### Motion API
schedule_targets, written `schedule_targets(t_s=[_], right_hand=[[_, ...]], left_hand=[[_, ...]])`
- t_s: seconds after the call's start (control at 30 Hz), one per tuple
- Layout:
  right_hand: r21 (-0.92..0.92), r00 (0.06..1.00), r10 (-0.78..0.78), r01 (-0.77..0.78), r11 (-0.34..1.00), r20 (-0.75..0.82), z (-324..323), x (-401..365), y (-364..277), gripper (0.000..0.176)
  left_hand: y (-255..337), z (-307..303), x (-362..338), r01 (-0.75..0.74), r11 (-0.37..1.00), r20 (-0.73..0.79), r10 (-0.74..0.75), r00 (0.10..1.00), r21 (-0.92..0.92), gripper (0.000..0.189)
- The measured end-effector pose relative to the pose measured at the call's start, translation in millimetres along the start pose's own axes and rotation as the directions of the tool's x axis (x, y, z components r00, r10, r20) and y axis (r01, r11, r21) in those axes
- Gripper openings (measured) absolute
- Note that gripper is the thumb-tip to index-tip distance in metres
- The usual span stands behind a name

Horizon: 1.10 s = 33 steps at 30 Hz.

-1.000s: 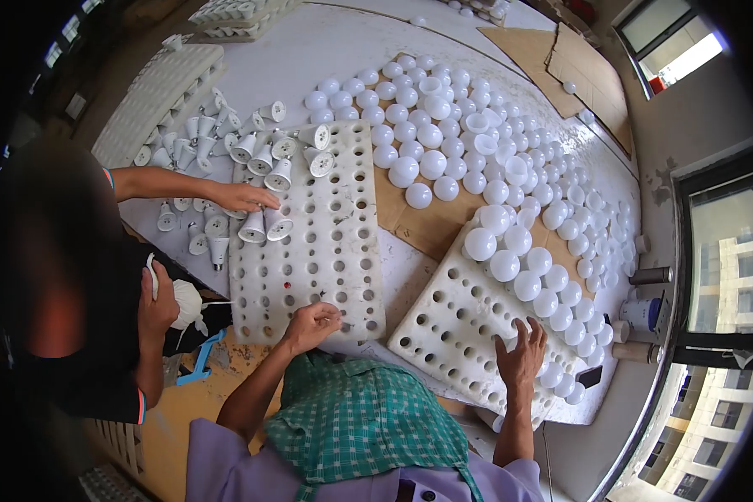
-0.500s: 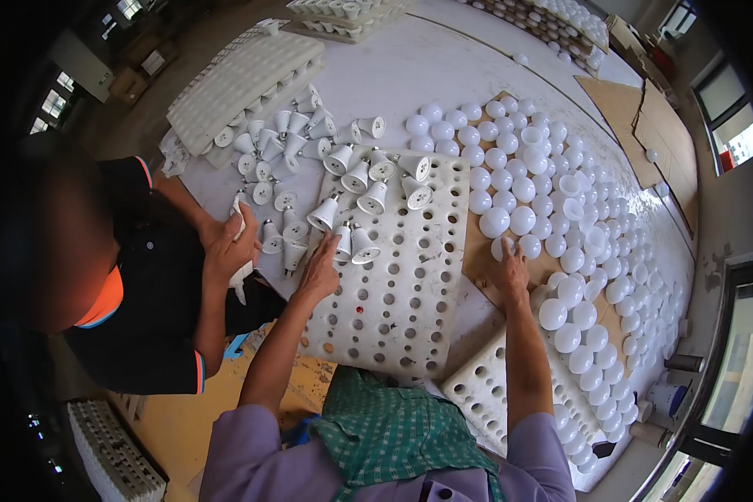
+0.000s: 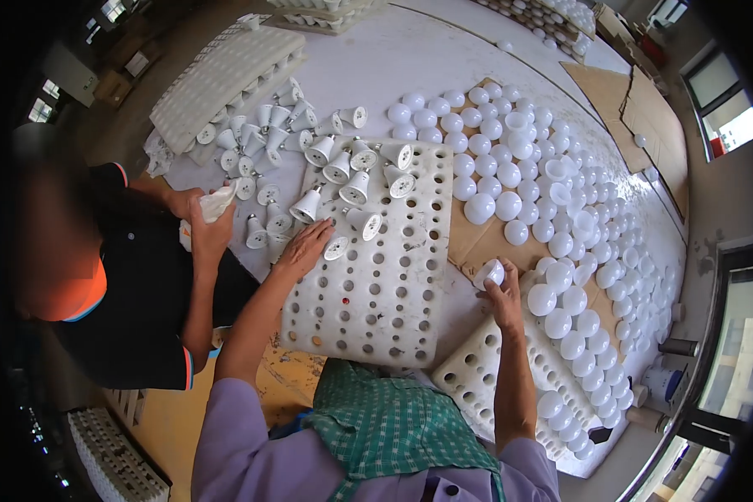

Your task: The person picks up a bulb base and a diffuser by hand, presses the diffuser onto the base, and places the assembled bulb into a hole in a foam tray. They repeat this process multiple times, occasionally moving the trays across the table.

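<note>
My left hand [image 3: 306,245] is closed around the back of a white LED bulb base [image 3: 336,248], whose round face points outward; its screw end is hidden under my fingers. Beside it, more bulb bases [image 3: 356,189] lie on a white board full of round holes [image 3: 376,314]. In my right hand [image 3: 504,294] is a translucent white bulb cover [image 3: 489,274], pinched between thumb and fingers with its rim showing. Just beyond that hand, many round covers [image 3: 479,208] stand in rows on brown cardboard [image 3: 487,243].
On my left a person [image 3: 134,284] in a black shirt holds a white cloth [image 3: 217,203]. Stacked hole trays [image 3: 226,75] stand at the back left. Another holed board [image 3: 474,364] bearing covers lies at the right front. Flat cardboard [image 3: 657,125] is at the far right.
My right hand has lifted a bulb cover from the near edge of the rows and drawn it toward me. In my left hand, the bulb base has been tipped, its face now showing.
</note>
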State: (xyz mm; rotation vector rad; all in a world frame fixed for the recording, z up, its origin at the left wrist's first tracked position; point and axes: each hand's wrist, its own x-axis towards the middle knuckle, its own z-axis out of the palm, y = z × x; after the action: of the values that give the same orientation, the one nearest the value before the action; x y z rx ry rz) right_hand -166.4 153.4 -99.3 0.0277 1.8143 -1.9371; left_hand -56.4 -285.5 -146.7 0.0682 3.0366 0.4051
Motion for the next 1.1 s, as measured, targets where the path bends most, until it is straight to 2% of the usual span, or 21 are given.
schedule_targets(t_s=[0.07,0.13,0.17,0.27,0.33,0.37,0.4,0.43,0.47,0.53,0.57,0.6,0.67,0.7,0.73,0.77,0.8,0.87,0.9,1.03,1.1], right_hand=[[0.253,0.994,-0.013,-0.014,0.967,0.105,1,-36,-1,0.091],[0.257,0.988,-0.043,0.005,0.966,0.145,1,-63,5,0.097],[0.272,0.99,-0.053,0.015,0.962,0.133,3,-75,5,0.097],[0.499,0.965,-0.128,-0.003,0.867,0.229,-2,-101,5,0.086],[0.563,0.957,-0.155,-0.01,0.826,0.245,-6,-114,7,0.085],[0.623,0.945,-0.18,-0.031,0.782,0.274,-8,-120,7,0.084],[0.623,0.947,-0.182,-0.024,0.782,0.265,-8,-125,6,0.084],[0.619,0.95,-0.197,0.004,0.786,0.244,-6,-131,2,0.085],[0.614,0.952,-0.207,0.026,0.789,0.225,-3,-136,-1,0.085],[0.598,0.948,-0.223,0.045,0.8,0.227,2,-143,1,0.087],[0.562,0.953,-0.213,0.057,0.825,0.217,4,-146,4,0.085],[0.523,0.957,-0.203,0.068,0.849,0.206,5,-149,7,0.083],[0.567,0.944,-0.217,0.041,0.823,0.247,9,-152,10,0.08],[0.629,0.951,-0.198,0.006,0.777,0.236,14,-155,9,0.08],[0.687,0.958,-0.176,-0.03,0.726,0.228,17,-159,8,0.079],[0.701,0.967,-0.144,-0.047,0.711,0.211,19,-163,7,0.079],[0.695,0.965,-0.141,-0.054,0.717,0.221,17,-165,10,0.079],[0.78,0.972,-0.135,-0.066,0.623,0.19,13,-167,18,0.077],[0.778,0.972,-0.134,-0.068,0.624,0.193,13,-167,18,0.077],[0.779,0.966,-0.149,-0.073,0.622,0.21,12,-174,19,0.075],[0.789,0.969,-0.137,-0.081,0.609,0.205,12,-175,20,0.075]], left_hand=[[3,-9,8,-0.008,1.0,0.012,0.008,1.0,-0.002,0.05],[-1,-9,14,-0.074,0.992,0.05,0.07,0.996,0.1,0.047],[-2,-9,16,-0.097,0.99,0.045,0.093,0.995,0.098,0.047],[7,-14,15,-0.097,0.989,0.093,0.086,0.992,0.116,0.048],[17,-16,7,-0.027,0.999,-0.038,0.027,0.999,-0.016,0.052],[16,-10,0,-0.056,0.997,-0.126,0.062,0.99,0.049,0.059],[38,-19,-8,-0.065,0.997,-0.125,0.071,0.99,0.047,0.059],[73,-39,-16,0.095,0.967,-0.087,-0.119,0.989,-0.238,0.061],[102,-46,-25,0.257,0.832,0.007,-0.291,0.957,-0.492,0.063],[131,-23,-44,0.061,0.636,0.019,-0.073,0.997,-0.769,0.066],[160,-24,-51,0.179,0.283,0.173,-0.043,0.984,-0.942,0.064],[192,-30,-57,0.301,-0.108,0.298,0.045,0.953,-0.947,0.063],[234,-32,-64,0.369,-0.422,0.287,0.246,0.926,-0.828,0.054],[248,-30,-63,0.362,-0.431,0.281,0.241,0.929,-0.826,0.054],[260,-27,-63,0.377,-0.389,0.261,0.319,0.911,-0.84,0.053],[269,-26,-63,0.387,-0.345,0.243,0.393,0.887,-0.855,0.052],[274,-27,-64,0.379,-0.353,0.236,0.386,0.892,-0.855,0.052],[281,-34,-64,0.396,-0.107,0.332,0.377,0.865,-0.912,0.043],[285,-35,-66,0.371,-0.062,0.325,0.364,0.873,-0.927,0.038],[297,-40,-69,0.369,-0.034,0.324,0.406,0.854,-0.929,0.036],[300,-38,-69,0.383,-0.016,0.339,0.432,0.836,-0.924,0.041]])
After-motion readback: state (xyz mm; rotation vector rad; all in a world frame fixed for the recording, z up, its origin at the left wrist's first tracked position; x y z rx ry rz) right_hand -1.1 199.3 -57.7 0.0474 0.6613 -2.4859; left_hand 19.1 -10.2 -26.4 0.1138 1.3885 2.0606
